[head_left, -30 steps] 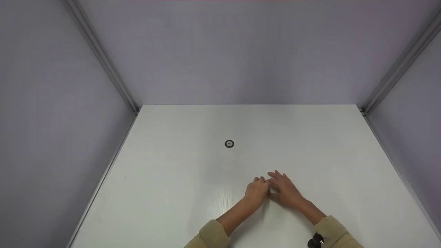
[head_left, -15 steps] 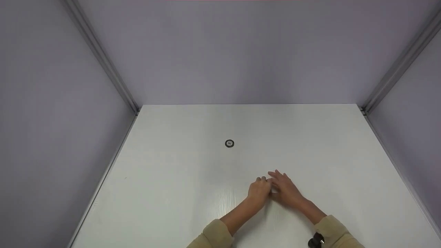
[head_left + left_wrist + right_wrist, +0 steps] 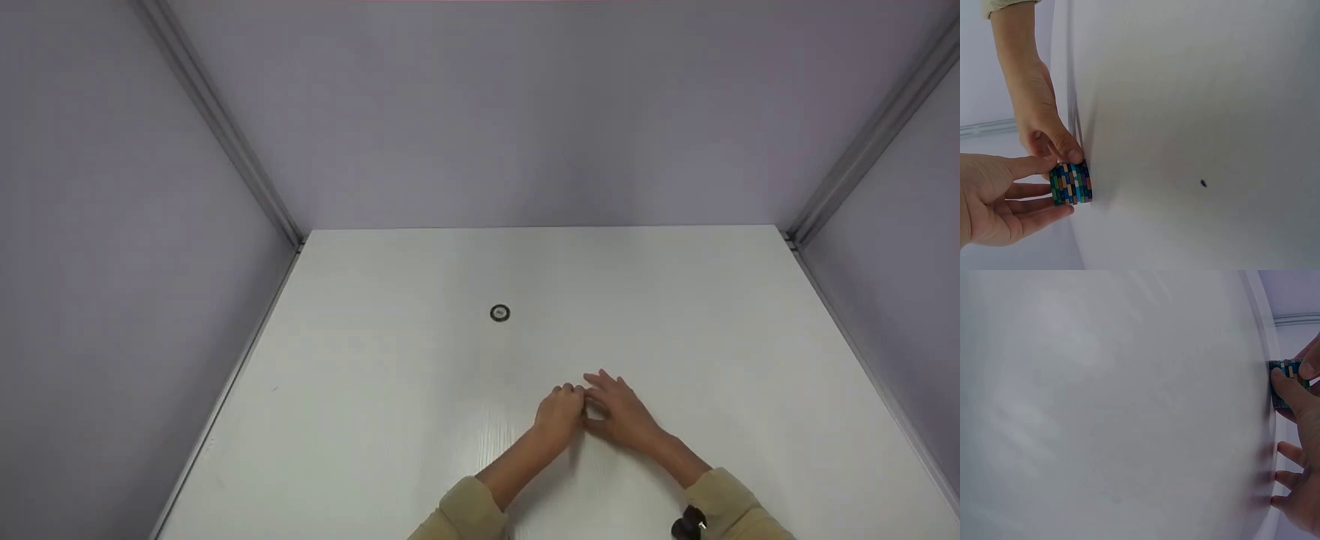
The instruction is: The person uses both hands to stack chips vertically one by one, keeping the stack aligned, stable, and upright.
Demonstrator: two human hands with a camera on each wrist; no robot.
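A small multicoloured block [image 3: 1071, 183] of blue, green, purple and tan tiles stands on the white table [image 3: 390, 390] between my two hands. My left hand [image 3: 994, 202] pinches it, thumb on one side and fingers on the other. My right hand [image 3: 1039, 112] pinches the same block from the opposite side with thumb and a finger. In the right wrist view the block [image 3: 1279, 398] shows behind one right fingertip. Both the left hand [image 3: 561, 412] and the right hand [image 3: 619, 416] meet near the table's front middle and mostly hide the block there.
A small black ring [image 3: 499, 313] lies on the table beyond the hands. Purple walls with metal corner rails [image 3: 225, 127] close in the left, back and right sides. Beige sleeves [image 3: 465, 514] cover both forearms.
The hands stay together on the block; the left hand has only shifted slightly. The ring has not moved.
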